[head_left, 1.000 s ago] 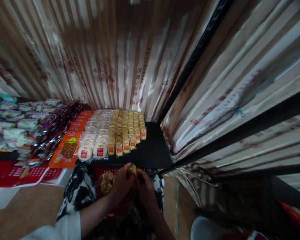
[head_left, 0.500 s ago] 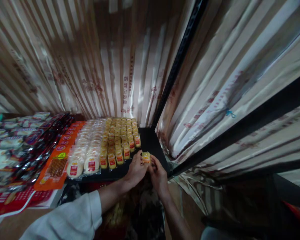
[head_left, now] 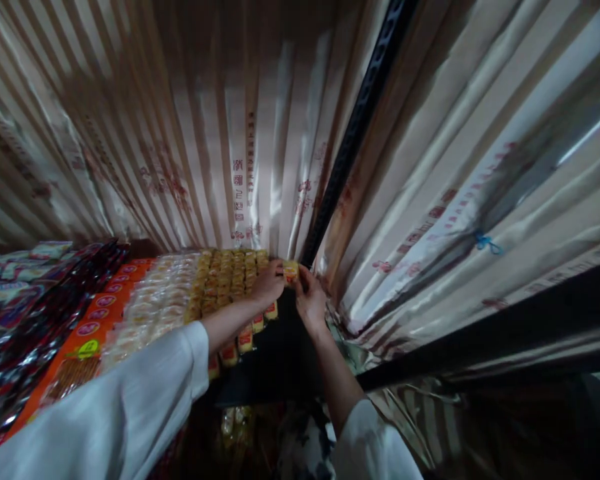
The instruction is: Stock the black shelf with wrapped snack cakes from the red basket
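Note:
A small yellow packaged cake (head_left: 291, 273) with a red and yellow label is held between my two hands, over the far right part of the black shelf (head_left: 275, 360). My left hand (head_left: 269, 283) has its fingers closed on the left side of the cake. From the right, my right hand (head_left: 311, 301) pinches the other side with thumb and fingers. Just left of them stand rows of the same yellow packaged cakes (head_left: 223, 277), partly hidden behind my left forearm.
Left of the cakes lie pale round packaged breads (head_left: 155, 287), orange snack packets (head_left: 97, 317) and dark shiny packets (head_left: 35, 327). A black metal post (head_left: 353, 127) rises at the shelf's back corner. Pleated printed curtain (head_left: 265, 167) hangs behind and to the right.
Both hands have moved forward with the cake, from near the shelf's front to its back corner. The view has shifted, and my left forearm now covers part of the rows.

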Demonstrator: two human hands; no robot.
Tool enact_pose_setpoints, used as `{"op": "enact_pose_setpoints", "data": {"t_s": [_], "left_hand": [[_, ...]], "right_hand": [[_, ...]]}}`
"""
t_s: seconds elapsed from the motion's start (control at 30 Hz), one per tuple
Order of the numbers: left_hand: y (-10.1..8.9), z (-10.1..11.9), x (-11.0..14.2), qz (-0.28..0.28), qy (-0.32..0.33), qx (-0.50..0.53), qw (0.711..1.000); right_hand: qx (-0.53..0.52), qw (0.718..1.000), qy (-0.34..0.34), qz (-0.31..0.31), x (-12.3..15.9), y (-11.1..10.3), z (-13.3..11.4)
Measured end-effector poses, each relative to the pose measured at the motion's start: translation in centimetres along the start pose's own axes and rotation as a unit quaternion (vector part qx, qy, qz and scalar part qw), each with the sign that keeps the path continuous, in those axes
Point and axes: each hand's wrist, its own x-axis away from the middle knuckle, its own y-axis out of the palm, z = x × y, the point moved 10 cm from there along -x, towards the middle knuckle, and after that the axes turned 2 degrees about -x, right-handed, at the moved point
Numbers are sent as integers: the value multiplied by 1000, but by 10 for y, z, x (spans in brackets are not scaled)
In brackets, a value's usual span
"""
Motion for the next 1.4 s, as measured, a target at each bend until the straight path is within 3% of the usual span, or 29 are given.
{"op": "enact_pose_setpoints", "data": {"t_s": [0.23, 0.47, 0.7, 0.87, 1.13, 1.4], "left_hand": [[-15, -5, -46, 0, 41, -116, 992], [-39, -22, -68, 9, 90, -205, 975], [-4, -7, -55, -37, 245, -362, 899], [11, -1, -47, -50, 291, -408, 864], [14, -16, -56, -56, 262, -405, 874], [0, 6, -38, -13, 214, -386, 897]], "right_hand": [[-18, 999, 27, -8, -35, 48, 29], [-3, 997, 69, -33, -51, 82, 62], [11, 995, 74, -64, -57, 107, 68], [56, 995, 40, -67, -60, 111, 65], [106, 990, 32, -92, -63, 117, 65], [139, 974, 60, -168, -65, 119, 65]]}}
